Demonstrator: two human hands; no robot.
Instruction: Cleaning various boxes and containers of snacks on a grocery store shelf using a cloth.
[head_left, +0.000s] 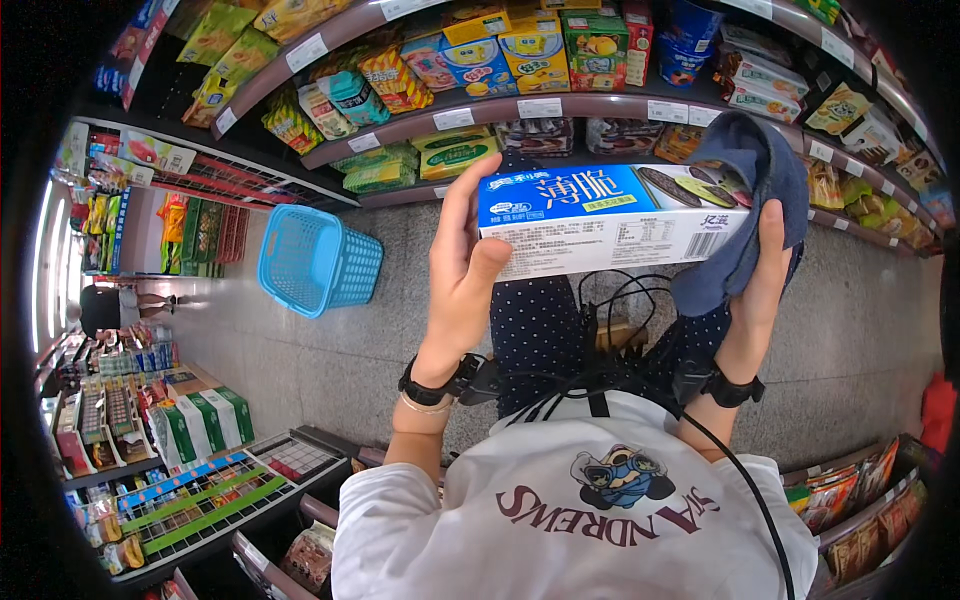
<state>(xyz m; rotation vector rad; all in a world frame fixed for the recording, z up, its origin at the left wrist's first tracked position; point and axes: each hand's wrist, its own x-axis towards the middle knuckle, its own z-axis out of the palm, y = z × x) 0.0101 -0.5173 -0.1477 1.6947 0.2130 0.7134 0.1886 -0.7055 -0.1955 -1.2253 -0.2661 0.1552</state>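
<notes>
My left hand (459, 277) grips the left end of a blue and white Oreo thin biscuit box (585, 191), its thumb on the front side. At the box's right end, my right hand (757, 277) holds a dark blue cloth (720, 277) against it. The cloth drapes over that end and hides part of it. The box is held level above my knees, with a printed panel facing up towards me.
Shelves of packaged snacks (536, 56) curve across the front. A light blue plastic basket (360, 259) is on the grey floor at left. Black cables (739, 457) hang across my body. More shelves (862, 517) lie behind me; a person (109, 309) is far left.
</notes>
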